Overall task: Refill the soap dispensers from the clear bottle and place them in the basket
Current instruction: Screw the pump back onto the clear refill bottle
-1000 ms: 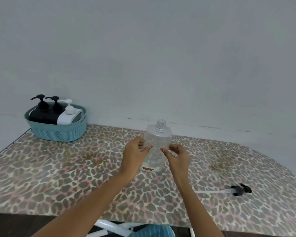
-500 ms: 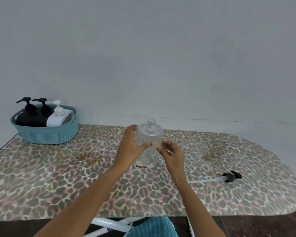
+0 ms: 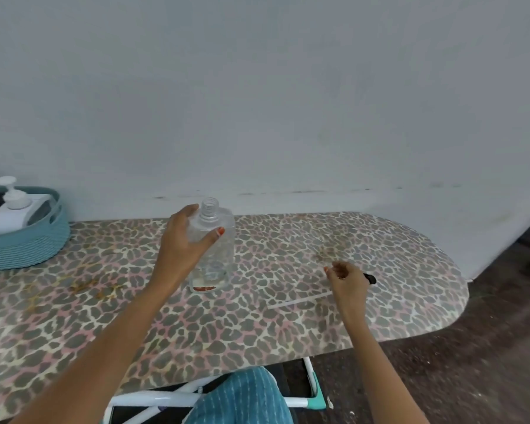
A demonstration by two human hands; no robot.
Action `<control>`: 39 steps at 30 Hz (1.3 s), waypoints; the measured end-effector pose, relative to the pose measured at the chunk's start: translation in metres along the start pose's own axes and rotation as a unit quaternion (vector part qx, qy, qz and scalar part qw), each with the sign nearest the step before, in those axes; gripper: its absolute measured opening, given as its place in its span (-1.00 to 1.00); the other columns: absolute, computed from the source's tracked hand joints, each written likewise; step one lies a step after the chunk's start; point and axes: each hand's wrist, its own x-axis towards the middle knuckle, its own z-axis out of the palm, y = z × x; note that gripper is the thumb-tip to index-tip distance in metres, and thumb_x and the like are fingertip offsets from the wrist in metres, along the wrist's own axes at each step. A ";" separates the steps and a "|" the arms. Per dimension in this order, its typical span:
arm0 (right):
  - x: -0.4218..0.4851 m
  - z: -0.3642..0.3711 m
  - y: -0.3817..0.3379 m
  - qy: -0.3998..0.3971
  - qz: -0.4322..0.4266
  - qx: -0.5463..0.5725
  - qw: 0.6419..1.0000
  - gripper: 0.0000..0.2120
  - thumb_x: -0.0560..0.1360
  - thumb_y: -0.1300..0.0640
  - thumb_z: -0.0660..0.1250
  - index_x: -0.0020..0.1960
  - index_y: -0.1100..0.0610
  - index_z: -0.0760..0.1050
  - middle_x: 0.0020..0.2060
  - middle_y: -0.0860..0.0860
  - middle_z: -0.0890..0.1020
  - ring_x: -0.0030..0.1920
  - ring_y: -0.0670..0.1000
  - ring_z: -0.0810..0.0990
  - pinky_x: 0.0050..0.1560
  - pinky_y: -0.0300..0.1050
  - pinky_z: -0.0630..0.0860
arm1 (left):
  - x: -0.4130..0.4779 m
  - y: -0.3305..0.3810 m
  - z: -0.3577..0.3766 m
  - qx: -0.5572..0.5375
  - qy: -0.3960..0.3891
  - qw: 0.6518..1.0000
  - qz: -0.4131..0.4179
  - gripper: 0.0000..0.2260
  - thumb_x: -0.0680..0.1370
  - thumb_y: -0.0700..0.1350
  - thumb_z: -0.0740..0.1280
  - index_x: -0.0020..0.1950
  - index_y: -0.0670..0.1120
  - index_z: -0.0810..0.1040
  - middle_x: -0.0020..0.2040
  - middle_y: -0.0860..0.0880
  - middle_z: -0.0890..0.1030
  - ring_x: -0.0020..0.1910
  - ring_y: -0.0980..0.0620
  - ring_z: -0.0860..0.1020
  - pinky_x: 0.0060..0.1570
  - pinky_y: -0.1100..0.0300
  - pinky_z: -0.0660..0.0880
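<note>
Looks like recapping: grips the clear bottle (image 3: 219, 249) upright at mid-surface (image 3: 257, 332) with the left hand (image 3: 181, 249), hovers the loosely curled right hand (image 3: 348, 278) over the black pump (image 3: 370, 279) lying to the right, hold unclear, and next needs its tube (image 3: 297, 302) threaded down the open neck, with a white dispenser (image 3: 6, 215) in the basket (image 3: 28, 249) far left.

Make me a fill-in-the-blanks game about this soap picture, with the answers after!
The left hand grips the clear ____.
The white dispenser sits in the ____.
The black pump on the ironing board is partly hidden by the ____.
Missing words: bottle, basket, right hand.
</note>
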 end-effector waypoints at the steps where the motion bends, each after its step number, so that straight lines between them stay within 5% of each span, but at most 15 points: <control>1: 0.002 -0.008 0.006 0.018 0.010 -0.009 1.000 -0.69 0.49 0.15 0.35 0.16 0.31 0.49 -0.06 0.19 0.61 -0.11 0.05 0.53 -0.05 -0.13 0.47 | 0.000 -0.001 0.000 0.000 0.000 1.000 -0.001 -0.45 0.43 -0.01 0.41 0.36 -0.07 0.31 0.35 -0.08 0.37 0.30 -0.04 0.36 0.19 0.16 0.30; 5: 0.014 -0.030 0.032 0.057 0.090 -0.019 0.994 -0.78 0.49 0.11 0.35 -0.12 0.29 0.52 -0.36 0.18 0.55 -0.39 0.07 0.47 -0.40 -0.17 0.38 | 0.001 -0.002 -0.001 0.012 0.002 1.000 -0.003 -0.45 0.42 0.01 0.40 0.36 -0.06 0.31 0.35 -0.07 0.37 0.31 -0.04 0.36 0.20 0.15 0.30; 8: 0.023 -0.035 0.049 0.046 0.159 -0.024 0.986 -0.57 0.49 0.01 0.34 -0.46 0.17 0.32 -0.57 0.07 0.33 -0.55 0.02 0.25 -0.51 -0.18 0.19 | 0.000 -0.001 0.000 0.012 0.004 1.000 -0.002 -0.45 0.43 0.00 0.40 0.36 -0.06 0.31 0.35 -0.07 0.37 0.30 -0.04 0.37 0.21 0.13 0.31; 10: 0.027 -0.036 0.052 0.037 0.185 -0.022 0.982 -0.51 0.47 -0.05 0.35 -0.51 0.14 0.28 -0.59 0.08 0.34 -0.56 0.04 0.26 -0.51 -0.17 0.21 | -0.001 -0.001 0.001 0.010 0.003 1.000 -0.001 -0.45 0.43 0.00 0.40 0.36 -0.06 0.31 0.35 -0.07 0.37 0.30 -0.04 0.37 0.19 0.14 0.31; 19: 0.041 -0.032 0.045 -0.001 0.216 -0.069 0.974 -0.56 0.42 -0.09 0.38 -0.43 0.19 0.36 -0.52 0.10 0.42 -0.50 0.05 0.38 -0.50 -0.15 0.28 | -0.003 -0.001 0.001 0.009 0.004 1.000 0.004 -0.45 0.42 -0.01 0.40 0.36 -0.05 0.31 0.34 -0.07 0.38 0.29 -0.03 0.38 0.22 0.13 0.32; 27: 0.040 -0.034 0.030 0.010 0.213 0.049 0.976 -0.61 0.45 0.07 0.37 -0.47 0.25 0.44 -0.51 0.13 0.51 -0.48 0.08 0.45 -0.40 -0.12 0.41 | -0.003 -0.002 0.000 0.007 0.001 1.000 0.008 -0.44 0.41 0.00 0.41 0.35 -0.06 0.32 0.33 -0.06 0.39 0.29 -0.02 0.37 0.23 0.11 0.32; 29: 0.039 -0.036 0.012 0.014 0.187 0.096 0.977 -0.63 0.46 0.09 0.37 -0.44 0.27 0.49 -0.49 0.12 0.54 -0.46 0.07 0.50 -0.36 -0.14 0.45 | -0.003 -0.002 -0.001 0.007 0.001 1.000 0.009 -0.44 0.41 0.01 0.41 0.35 -0.05 0.32 0.33 -0.05 0.39 0.29 -0.02 0.37 0.23 0.11 0.32; 34: 0.035 -0.043 -0.061 0.028 0.060 0.182 0.981 -0.73 0.48 0.11 0.35 0.04 0.31 0.54 -0.21 0.17 0.64 -0.40 -0.09 0.62 -0.35 -0.31 0.60 | -0.003 -0.001 0.000 0.001 0.000 1.000 0.004 -0.43 0.41 0.02 0.42 0.35 -0.05 0.31 0.33 -0.04 0.38 0.31 0.01 0.35 0.20 0.20 0.28; 39: 0.021 -0.056 -0.152 0.069 -0.099 0.224 0.967 -0.69 0.49 0.05 0.34 0.13 0.22 0.51 -0.12 0.14 0.65 -0.21 -0.09 0.65 -0.17 -0.27 0.62 | -0.001 -0.003 -0.002 -0.006 0.000 1.000 -0.001 -0.41 0.38 0.05 0.43 0.35 -0.04 0.32 0.33 -0.03 0.39 0.30 0.03 0.35 0.21 0.20 0.29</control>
